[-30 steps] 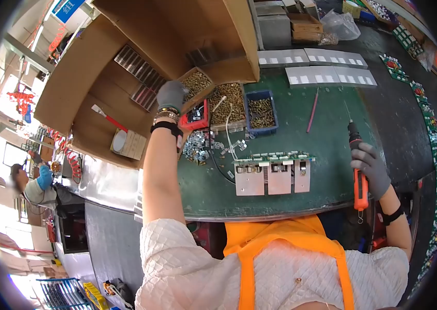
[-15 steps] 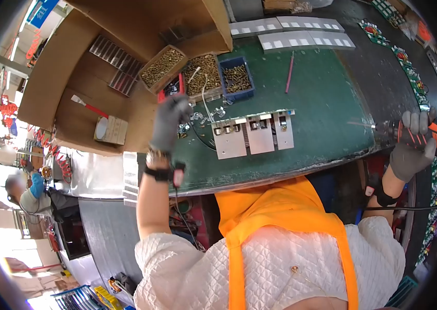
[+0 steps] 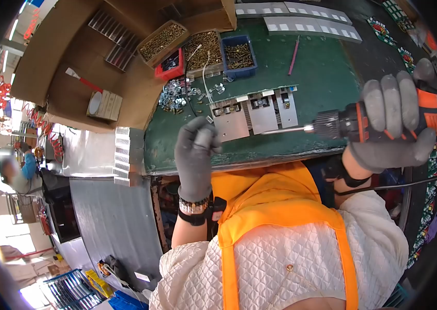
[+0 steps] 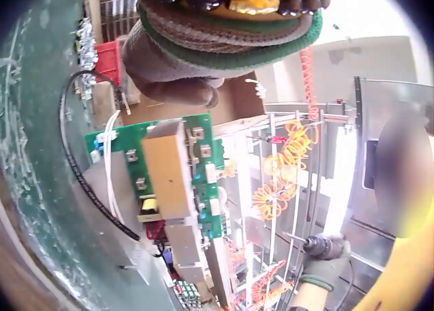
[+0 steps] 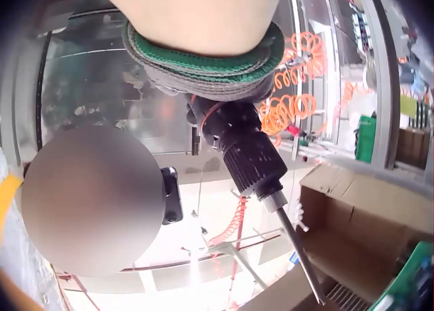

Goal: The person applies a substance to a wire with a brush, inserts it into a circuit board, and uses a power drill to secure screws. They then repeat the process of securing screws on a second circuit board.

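My gloved right hand (image 3: 392,121) grips an orange and black electric screwdriver (image 3: 335,124), its long bit pointing left. In the head view the bit's tip overlaps the lower edge of the metal plates on a circuit board assembly (image 3: 231,125). The same screwdriver (image 5: 254,158) shows in the right wrist view. My gloved left hand (image 3: 196,157) is beside the assembly's left end, fingers curled; I cannot tell whether something small is inside them. From the left wrist view, the green circuit board (image 4: 139,151) stands beyond the left hand (image 4: 169,77), with white wires and a black cable nearby.
Behind the assembly sit a wooden box of screws (image 3: 146,51), a red bin (image 3: 174,66) and a blue bin of screws (image 3: 254,64). Loose metal clips (image 3: 172,95) lie left. A large cardboard box (image 3: 58,82) fills the left; a pink stick (image 3: 294,56) and metal strips (image 3: 314,30) lie farther back.
My left hand has come back from the screw boxes to the assembly's left end. My right hand has swung the screwdriver from upright at the right to pointing left over the plates.
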The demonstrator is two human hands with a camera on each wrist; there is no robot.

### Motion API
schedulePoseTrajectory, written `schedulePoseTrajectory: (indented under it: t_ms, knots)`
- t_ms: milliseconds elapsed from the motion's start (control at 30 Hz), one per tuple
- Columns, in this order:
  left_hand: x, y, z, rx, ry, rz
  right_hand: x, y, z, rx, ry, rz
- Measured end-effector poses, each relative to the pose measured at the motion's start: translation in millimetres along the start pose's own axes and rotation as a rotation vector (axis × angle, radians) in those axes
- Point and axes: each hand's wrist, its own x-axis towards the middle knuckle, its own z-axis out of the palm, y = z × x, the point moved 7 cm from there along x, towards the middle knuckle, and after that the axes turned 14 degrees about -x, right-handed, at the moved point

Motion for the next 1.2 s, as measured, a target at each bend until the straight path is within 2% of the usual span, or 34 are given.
schedulePoseTrajectory:
  t_ms: [33,67,100,167,233,300,333,467,533,667,733,767,833,1067,1200]
  knots:
    - [-6,3,8,0.075,-0.046,0.009,0,8,7,0.057,-0.036,-0.033]
    - [-11,2,12,0.039,-0.189,0.018,-2,14,13,0.038,0.003,-0.020]
    - [-15,2,9,0.041,-0.180,0.021,-2,21,22,0.052,-0.002,-0.076]
    - [-24,-6,16,-0.004,-0.329,-0.076,-1,28,34,0.017,-0.086,-0.080]
    - [-23,-9,13,0.008,-0.373,-0.084,-5,29,40,0.002,-0.071,-0.049]
    - [-24,-7,14,0.188,-0.385,0.000,-8,32,43,-0.019,-0.060,-0.011]
    - [-25,-4,18,0.160,-0.440,0.098,-9,34,44,-0.043,-0.052,-0.001]
    - [-26,5,25,0.083,-0.378,0.203,-10,36,41,-0.061,-0.043,-0.010]
    - [-25,-3,16,0.043,-0.331,0.048,-10,37,40,-0.057,-0.036,-0.005]
    - [-20,-9,1,0.078,-0.350,-0.032,-11,42,42,-0.034,-0.054,0.016]
    - [-17,-6,-4,0.244,-0.341,0.093,-11,43,43,-0.046,-0.051,0.028]
    - [-15,-6,-4,0.242,-0.337,0.091,-11,44,44,-0.057,-0.046,0.035]
    - [-16,7,4,0.500,-0.374,0.311,-12,45,44,-0.068,-0.049,0.039]
    - [-13,18,14,0.604,-0.424,0.340,-11,50,45,-0.093,-0.063,0.076]
    - [-11,22,24,0.774,-0.547,0.403,-9,57,49,-0.054,-0.088,0.056]
